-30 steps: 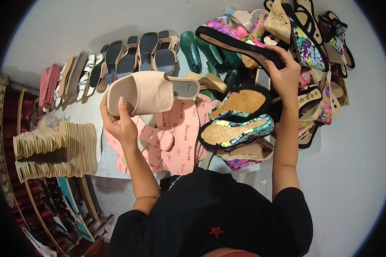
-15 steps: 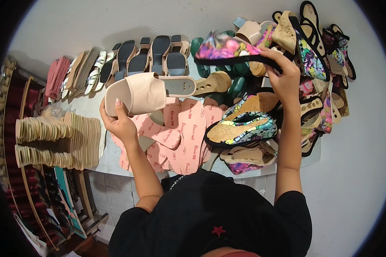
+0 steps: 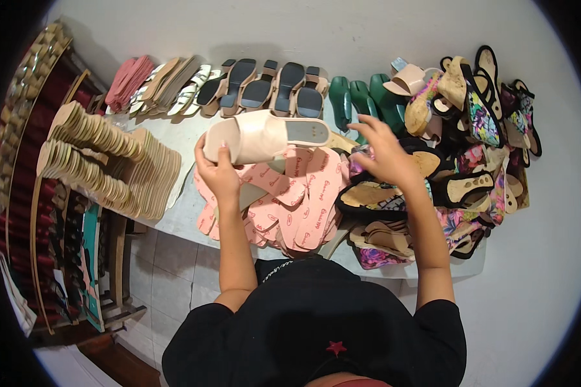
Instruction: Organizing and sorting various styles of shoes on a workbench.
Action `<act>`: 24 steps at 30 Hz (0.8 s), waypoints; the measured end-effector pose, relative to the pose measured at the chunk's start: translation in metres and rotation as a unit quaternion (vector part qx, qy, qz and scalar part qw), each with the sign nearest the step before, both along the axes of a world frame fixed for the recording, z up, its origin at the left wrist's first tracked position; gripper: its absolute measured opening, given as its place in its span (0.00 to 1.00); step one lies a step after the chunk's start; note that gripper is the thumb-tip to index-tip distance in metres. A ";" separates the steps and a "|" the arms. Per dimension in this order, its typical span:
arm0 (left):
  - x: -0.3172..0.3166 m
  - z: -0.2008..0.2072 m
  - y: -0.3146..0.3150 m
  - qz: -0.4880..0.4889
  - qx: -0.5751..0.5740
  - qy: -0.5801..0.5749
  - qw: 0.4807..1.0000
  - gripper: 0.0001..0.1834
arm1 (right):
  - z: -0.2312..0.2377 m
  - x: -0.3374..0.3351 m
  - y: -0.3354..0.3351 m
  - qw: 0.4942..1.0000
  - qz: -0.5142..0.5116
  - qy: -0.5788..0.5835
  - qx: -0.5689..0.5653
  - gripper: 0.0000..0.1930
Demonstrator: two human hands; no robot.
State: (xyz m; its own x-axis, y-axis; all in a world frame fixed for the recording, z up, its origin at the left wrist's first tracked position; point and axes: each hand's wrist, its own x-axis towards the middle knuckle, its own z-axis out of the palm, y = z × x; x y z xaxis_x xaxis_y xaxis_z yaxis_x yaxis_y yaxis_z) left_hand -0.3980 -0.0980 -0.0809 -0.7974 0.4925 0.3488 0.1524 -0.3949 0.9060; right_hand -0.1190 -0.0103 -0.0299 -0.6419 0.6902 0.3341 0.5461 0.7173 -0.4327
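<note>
My left hand (image 3: pixel 221 173) grips the toe end of a beige slide sandal (image 3: pixel 259 137), its thumb on the grey footbed; the sandal lies crosswise above pink printed insole pieces (image 3: pixel 321 187). Over the floral wedge sandals, my right hand (image 3: pixel 387 155) has its fingers spread and holds nothing that I can see. A bit of pink and purple floral material (image 3: pixel 358 162) shows beside its thumb, the rest being hidden. Just nearer to me lies a black-edged wedge sandal (image 3: pixel 368 197) with a tan footbed, partly covered by my right wrist.
Green shoe lasts (image 3: pixel 387 103) and upturned black-soled sandals (image 3: pixel 258 93) line the wall. Floral wedge sandals (image 3: pixel 484 109) pile up at right. Stacks of tan soles (image 3: pixel 152 171) stand at the left table edge, beside a rack (image 3: pixel 42 219).
My right hand has come down and left, letting go of the floral wedge it held up. The beige slide is still in my left hand. The whole view has shifted.
</note>
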 end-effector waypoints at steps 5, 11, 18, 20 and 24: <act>-0.003 0.014 -0.019 -0.080 -0.065 -0.059 0.993 0.23 | -0.009 -0.061 -0.015 0.997 0.051 -0.047 0.020 0.37; -0.055 -0.004 -0.025 -0.131 -0.066 -0.120 0.982 0.23 | -0.015 -0.115 -0.028 0.999 0.013 -0.018 0.029 0.33; -0.116 0.008 -0.017 -0.323 -0.009 -0.150 0.934 0.30 | -0.033 -0.186 -0.021 0.996 -0.001 0.089 -0.028 0.22; -0.125 0.001 -0.010 -0.343 -0.060 -0.092 0.933 0.30 | -0.041 -0.213 -0.022 0.939 -0.036 0.207 -0.274 0.21; -0.139 -0.018 -0.001 -0.468 -0.159 0.005 0.869 0.25 | -0.065 -0.261 -0.016 0.849 -0.059 0.293 -0.435 0.24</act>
